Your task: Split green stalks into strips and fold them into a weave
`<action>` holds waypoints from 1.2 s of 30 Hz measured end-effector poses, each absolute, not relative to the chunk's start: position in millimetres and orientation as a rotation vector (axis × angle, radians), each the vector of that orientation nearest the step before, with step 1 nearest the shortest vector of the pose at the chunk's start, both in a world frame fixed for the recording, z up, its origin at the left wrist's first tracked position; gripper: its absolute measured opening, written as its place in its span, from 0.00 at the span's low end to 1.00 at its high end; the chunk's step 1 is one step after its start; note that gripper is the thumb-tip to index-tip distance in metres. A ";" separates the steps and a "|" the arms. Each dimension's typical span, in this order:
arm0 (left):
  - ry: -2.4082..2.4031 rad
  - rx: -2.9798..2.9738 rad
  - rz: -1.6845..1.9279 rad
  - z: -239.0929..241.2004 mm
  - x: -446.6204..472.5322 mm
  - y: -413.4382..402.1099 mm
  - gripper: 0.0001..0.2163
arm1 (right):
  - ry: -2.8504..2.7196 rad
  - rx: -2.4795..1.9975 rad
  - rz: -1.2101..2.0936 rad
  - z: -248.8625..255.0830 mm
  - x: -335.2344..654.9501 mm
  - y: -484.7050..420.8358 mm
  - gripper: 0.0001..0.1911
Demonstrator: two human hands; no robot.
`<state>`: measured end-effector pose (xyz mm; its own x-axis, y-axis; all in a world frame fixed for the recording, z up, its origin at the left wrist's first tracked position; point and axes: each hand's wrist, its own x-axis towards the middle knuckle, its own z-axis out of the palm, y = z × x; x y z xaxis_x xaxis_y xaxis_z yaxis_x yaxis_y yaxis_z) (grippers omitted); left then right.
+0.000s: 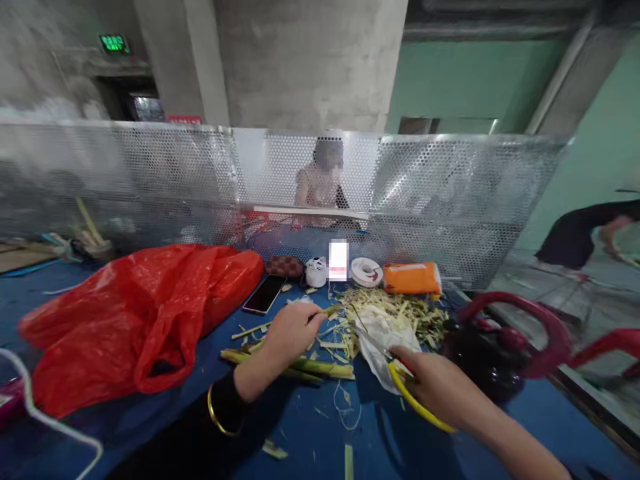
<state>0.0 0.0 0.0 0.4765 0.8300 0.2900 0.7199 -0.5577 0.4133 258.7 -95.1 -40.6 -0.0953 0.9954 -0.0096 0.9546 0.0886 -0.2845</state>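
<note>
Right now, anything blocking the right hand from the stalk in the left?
Nothing visible blocks it. Between the right hand and the stalk in the left hand are its own blade and, lower down, crumpled white material and shavings.

Workshop: perforated partition (425,180), concrete wall (310,67)

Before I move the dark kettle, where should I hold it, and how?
I'd take the top of its handle, coming down from above. It arches over the dark kettle, leaving a gap for fingers, while the body is round and shiny, so perhaps slippery.
</note>
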 end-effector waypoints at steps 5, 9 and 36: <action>1.394 2.412 0.781 -0.6 0.3 2.9 0.14 | -1.697 -1.702 1.002 -33.7 252.5 -93.1 0.30; 1.364 2.263 0.864 -3.1 -2.4 6.6 0.15 | -1.539 -1.519 1.084 -45.2 241.7 -88.5 0.28; 1.115 1.715 0.662 -23.1 14.0 -2.0 0.15 | -1.625 -1.582 0.847 -56.6 231.5 -91.7 0.19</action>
